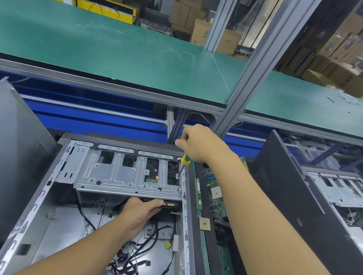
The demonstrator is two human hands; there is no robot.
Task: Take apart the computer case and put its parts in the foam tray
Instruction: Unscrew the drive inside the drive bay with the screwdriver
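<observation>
An open computer case [44, 193] lies on its side in front of me, with black cables [128, 263] loose on its floor. A silver drive cage [128, 172] spans its far end. My right hand [200, 143] grips a yellow-green screwdriver [184, 159] upright, its tip on a screw at the cage's right edge. My left hand [140, 211] reaches under the cage, fingers straight against the underside of a black drive [169, 205] mounted there. To the right of the case, a dark tray [209, 228] holds a motherboard [214, 193], a memory stick [198, 194] and a CPU chip [204, 223].
A removed grey side panel [4, 153] leans at the left. A second opened case [334, 196] stands at the right. A green-topped shelf [118, 49] on aluminium posts [248, 77] runs overhead behind the work area. Cardboard boxes are stacked in the background.
</observation>
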